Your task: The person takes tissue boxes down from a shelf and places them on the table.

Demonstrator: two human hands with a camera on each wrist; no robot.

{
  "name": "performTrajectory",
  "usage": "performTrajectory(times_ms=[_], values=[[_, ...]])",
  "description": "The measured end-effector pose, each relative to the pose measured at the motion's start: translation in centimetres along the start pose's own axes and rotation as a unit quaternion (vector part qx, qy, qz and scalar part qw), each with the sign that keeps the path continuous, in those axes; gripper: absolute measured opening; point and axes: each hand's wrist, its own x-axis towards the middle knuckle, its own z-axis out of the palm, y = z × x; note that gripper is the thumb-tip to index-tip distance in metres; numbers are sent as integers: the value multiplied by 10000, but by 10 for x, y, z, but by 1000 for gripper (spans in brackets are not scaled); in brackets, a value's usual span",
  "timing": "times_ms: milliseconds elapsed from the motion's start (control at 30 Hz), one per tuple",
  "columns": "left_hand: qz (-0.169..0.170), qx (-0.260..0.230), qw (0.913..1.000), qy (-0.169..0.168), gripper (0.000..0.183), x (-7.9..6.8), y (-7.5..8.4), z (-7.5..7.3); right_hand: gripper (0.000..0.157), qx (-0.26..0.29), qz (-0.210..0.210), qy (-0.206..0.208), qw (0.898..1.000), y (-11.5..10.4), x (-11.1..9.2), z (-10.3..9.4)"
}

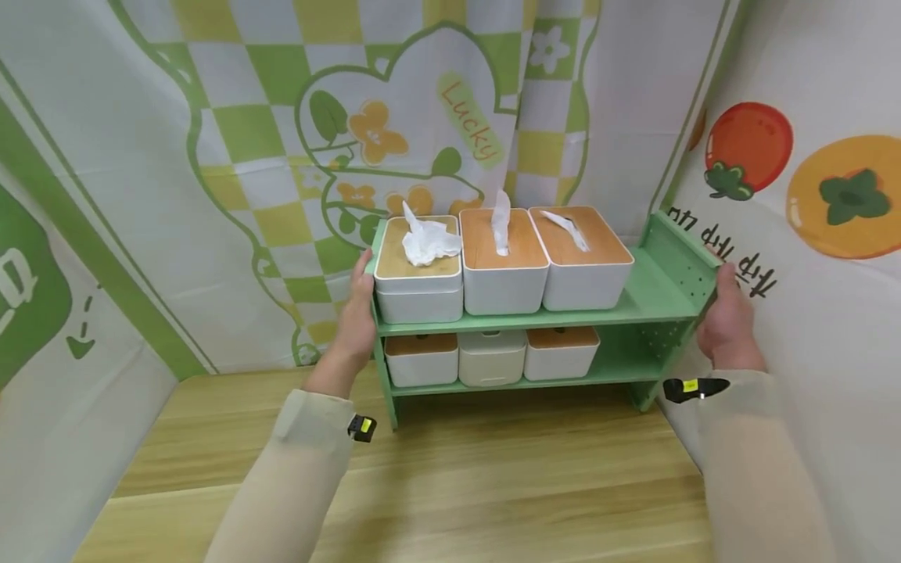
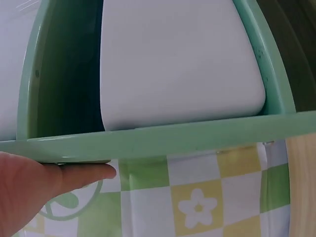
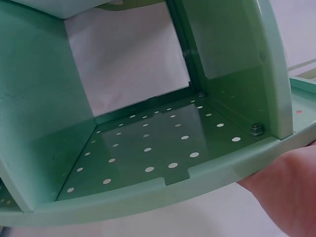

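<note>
A green two-tier shelf (image 1: 655, 281) stands on the wooden table against the curtain. My left hand (image 1: 357, 320) presses against its left side panel; in the left wrist view one straight finger (image 2: 89, 175) lies along the outer side. At the right side panel (image 1: 679, 254), my right hand (image 1: 728, 324) touches the outside, its thumb side near the top edge and most fingers hidden. Three white tissue boxes with wooden lids line the top tier: a left one (image 1: 420, 301), a middle one (image 1: 505, 291) and a right one (image 1: 587, 285), each with tissue sticking out.
On the lower tier sit two white wood-lidded boxes, one left (image 1: 422, 367) and one right (image 1: 561, 361), with a cream box (image 1: 492, 363) between them. A checked curtain (image 1: 260, 141) hangs behind. A printed wall covering (image 1: 831, 336) runs close by on the right. The wooden table (image 1: 507, 485) extends in front.
</note>
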Motion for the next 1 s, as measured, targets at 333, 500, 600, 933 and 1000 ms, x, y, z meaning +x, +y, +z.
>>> performTrajectory(times_ms=[333, 500, 600, 933, 1000], values=[[-25, -483, 9988, -7, 55, -2, 1, -16, 56, 634, -337, -636, 9954, 3, -3, 17], [-61, -631, 9980, 41, 54, -3, 1, -22, 54, 522, -351, -638, 9960, 7, -6, 23], [-47, -686, 9976, 99, 54, -3, 1, -25, 55, 427, -346, -696, 9961, 9, -8, 26], [-127, -724, 9970, 230, 54, -7, 1, -43, 56, 118, -567, -848, 9947, 19, -8, 44], [-172, -659, 9972, 296, 55, -9, 0, -49, 57, 57, -631, -900, 9939, 21, -8, 48]])
